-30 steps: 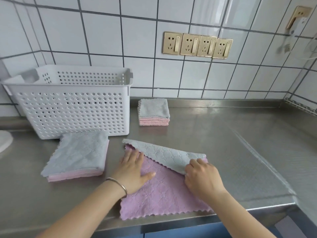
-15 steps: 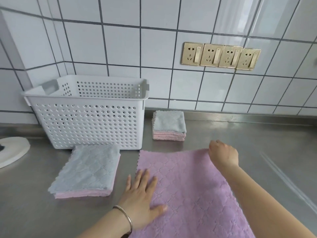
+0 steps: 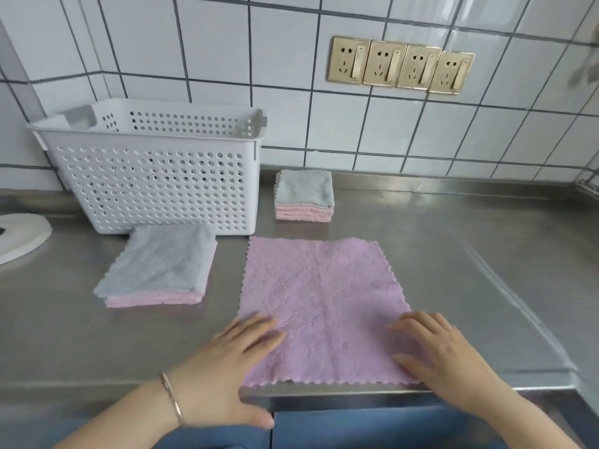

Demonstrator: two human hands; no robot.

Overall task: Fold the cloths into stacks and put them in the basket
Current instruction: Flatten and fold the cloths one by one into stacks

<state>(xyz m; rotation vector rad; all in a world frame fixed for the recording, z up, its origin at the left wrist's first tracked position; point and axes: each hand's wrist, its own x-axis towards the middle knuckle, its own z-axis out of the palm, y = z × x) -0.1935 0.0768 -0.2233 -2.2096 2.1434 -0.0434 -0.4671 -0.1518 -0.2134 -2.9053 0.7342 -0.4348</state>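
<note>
A lilac cloth (image 3: 321,303) lies spread flat on the steel counter, its near edge at the counter's front lip. My left hand (image 3: 227,367) rests flat on its near left corner, fingers apart. Flat on the near right corner lies my right hand (image 3: 440,354), gripping nothing. A half-folded grey and pink pile (image 3: 158,267) sits left of the cloth. A smaller folded stack (image 3: 304,196), grey over pink, stands near the wall. The white perforated basket (image 3: 155,186) stands at the back left; its inside is hidden.
A white round object (image 3: 19,234) lies at the far left edge. Gold wall sockets (image 3: 400,64) sit on the tiled wall above. The steel counter (image 3: 470,270) stretches bare to the right of the cloth, with a raised seam running diagonally.
The cloth went from diagonally folded with grey showing to spread flat, lilac side up. My right hand came back from the far right corner to the near edge; both hands now sit near.
</note>
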